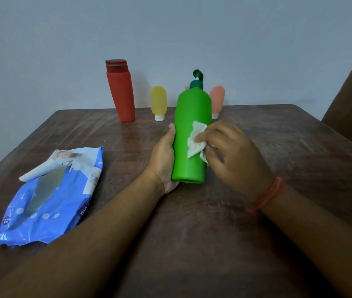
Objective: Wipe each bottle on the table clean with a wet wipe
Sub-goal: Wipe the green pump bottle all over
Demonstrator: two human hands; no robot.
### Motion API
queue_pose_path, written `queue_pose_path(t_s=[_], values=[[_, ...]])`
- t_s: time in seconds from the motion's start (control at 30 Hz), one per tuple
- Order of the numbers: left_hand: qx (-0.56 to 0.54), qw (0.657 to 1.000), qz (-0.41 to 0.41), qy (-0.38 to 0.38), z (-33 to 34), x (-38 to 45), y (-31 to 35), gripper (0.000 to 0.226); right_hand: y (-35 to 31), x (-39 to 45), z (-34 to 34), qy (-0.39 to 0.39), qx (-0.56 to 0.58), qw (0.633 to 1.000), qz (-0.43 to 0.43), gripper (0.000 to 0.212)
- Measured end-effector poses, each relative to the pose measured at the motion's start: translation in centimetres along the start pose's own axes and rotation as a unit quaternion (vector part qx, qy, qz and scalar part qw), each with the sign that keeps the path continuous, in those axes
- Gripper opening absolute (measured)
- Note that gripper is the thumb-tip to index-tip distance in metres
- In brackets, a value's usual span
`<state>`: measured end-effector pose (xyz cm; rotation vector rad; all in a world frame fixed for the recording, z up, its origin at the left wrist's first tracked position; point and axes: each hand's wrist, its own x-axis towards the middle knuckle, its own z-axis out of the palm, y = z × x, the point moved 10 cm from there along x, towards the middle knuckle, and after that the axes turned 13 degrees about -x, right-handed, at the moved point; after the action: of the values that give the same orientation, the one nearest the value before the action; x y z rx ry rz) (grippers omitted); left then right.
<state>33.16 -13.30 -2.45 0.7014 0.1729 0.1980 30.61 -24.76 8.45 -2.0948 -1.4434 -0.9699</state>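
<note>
Near left: blue plastic wet-wipe pack on brown wooden tabletop | my left hand grips tall green plastic pump bottle, long axis leaning away from me | right hand pinches crumpled white wipe against its right flank | left fingers hidden behind bottle | far: red bottle, yellow tube, pink tube half hidden.

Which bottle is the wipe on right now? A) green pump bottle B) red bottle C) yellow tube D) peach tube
A: the right hand presses the white wipe against the green pump bottle, which the left hand holds by its side; the red bottle, yellow tube and peach tube stand untouched at the back of the table.
</note>
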Motion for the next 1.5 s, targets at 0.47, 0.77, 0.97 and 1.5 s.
queue_pose_path(t_s=[0.47, 0.77, 0.97, 1.5], values=[[-0.066, 0.997, 0.024, -0.023, -0.3, 0.3, 1.3, 0.075, -1.0, -1.1, 0.0, 0.007, 0.088, 0.996, 0.005, 0.016], [-0.054, 0.997, 0.019, -0.046, 0.5, -0.2, 1.5, 0.069, -0.3, -1.8, 0.4, 0.01, 0.137, 0.991, 0.006, 0.017], [0.036, 0.997, -0.044, -0.058, 1.2, -0.6, -0.5, 0.063, 4.4, -1.4, -1.1, 0.118, 0.059, 0.982, 0.134, 0.025], [0.127, 0.981, -0.126, -0.079, 1.9, -1.6, -2.5, 0.063, 9.4, -2.2, -2.3, 0.166, 0.03, 0.95, 0.262, 0.023]])
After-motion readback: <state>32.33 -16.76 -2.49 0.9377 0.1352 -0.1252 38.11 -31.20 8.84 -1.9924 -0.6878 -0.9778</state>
